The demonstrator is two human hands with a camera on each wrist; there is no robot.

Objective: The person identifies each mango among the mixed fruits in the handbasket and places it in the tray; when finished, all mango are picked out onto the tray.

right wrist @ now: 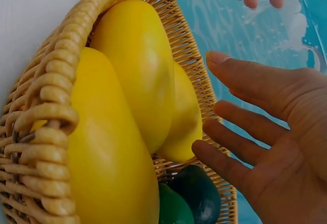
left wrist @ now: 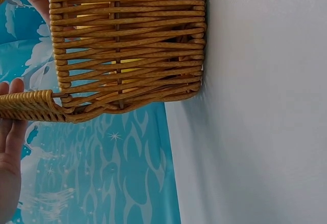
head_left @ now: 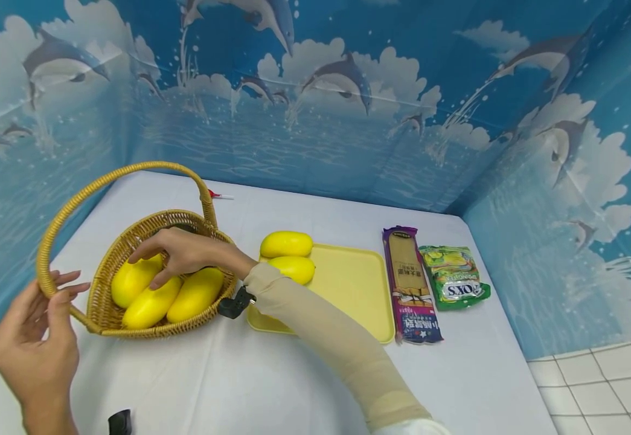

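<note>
Three yellow fruits (head_left: 152,303) lie side by side in an oval wicker basket (head_left: 163,331) at the left of a white-covered tabletop (head_left: 185,374), sharing it with two dark green pieces (right wrist: 196,193) seen from the right wrist. A person's right hand (head_left: 182,251) hovers over them, its fingers apart and grasping nothing, while the left hand (head_left: 40,338) holds the basket's arched handle (head_left: 157,164) between thumb and fingers. To the basket's right, a pale yellow tray (head_left: 350,284) carries two more yellow fruits (head_left: 286,244), one behind the other at its left end, as a beige sleeve (head_left: 320,332) crosses above it. Beyond the tray lie a long purple pasta pack (head_left: 410,284) and, just beside it, a green packet (head_left: 453,275). A small red-and-white item (head_left: 220,196) rests behind the basket; a dolphin-printed curtain (head_left: 320,151) hangs at the back.
</note>
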